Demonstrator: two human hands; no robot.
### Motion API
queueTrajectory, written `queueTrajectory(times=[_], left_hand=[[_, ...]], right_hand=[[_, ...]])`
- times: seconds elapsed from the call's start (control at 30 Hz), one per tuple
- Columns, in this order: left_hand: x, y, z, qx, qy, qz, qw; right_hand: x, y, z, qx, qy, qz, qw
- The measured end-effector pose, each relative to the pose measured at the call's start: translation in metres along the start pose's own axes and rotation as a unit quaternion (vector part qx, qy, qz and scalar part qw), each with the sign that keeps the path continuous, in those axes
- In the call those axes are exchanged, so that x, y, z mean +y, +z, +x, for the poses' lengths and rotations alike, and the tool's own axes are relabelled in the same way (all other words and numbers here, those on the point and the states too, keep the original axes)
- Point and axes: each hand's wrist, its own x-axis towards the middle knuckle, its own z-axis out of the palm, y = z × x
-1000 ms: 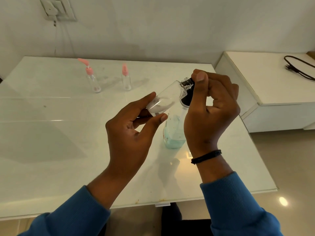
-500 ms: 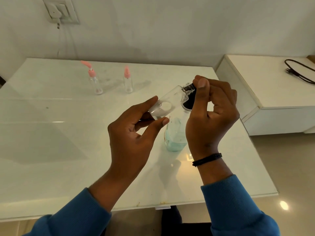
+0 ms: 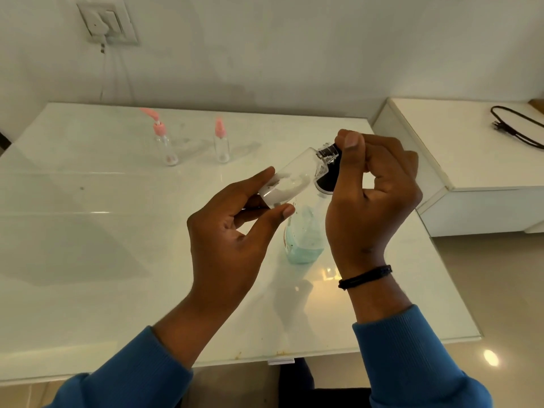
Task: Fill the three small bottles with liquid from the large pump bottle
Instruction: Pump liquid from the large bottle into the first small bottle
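Left hand (image 3: 232, 228) pinches the base of a small clear bottle (image 3: 290, 179), tilted with its neck up against the black pump head (image 3: 328, 178) of the large pump bottle (image 3: 303, 240), which has blue liquid at the bottom. Right hand (image 3: 374, 195) is curled over that pump head. Behind the pump bottle on the counter (image 3: 88, 260), two pink-capped small bottles (image 3: 164, 142) (image 3: 220, 142) stand upright.

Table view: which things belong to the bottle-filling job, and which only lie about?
Job: small clear bottle held tilted by left hand; right hand at its neck; large pump bottle; two pink-topped bottles.
Lying about: black cable, wall switch.
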Motion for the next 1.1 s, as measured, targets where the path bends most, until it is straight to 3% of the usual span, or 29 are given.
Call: queueTrajectory(times=[1.1], left_hand=[[0.0011, -0.0001, 0.0003, 0.004, -0.006, -0.009, 1.0]], right_hand=[[0.0003, 0.0, 0.0001, -0.002, 0.011, 0.019, 1.0]])
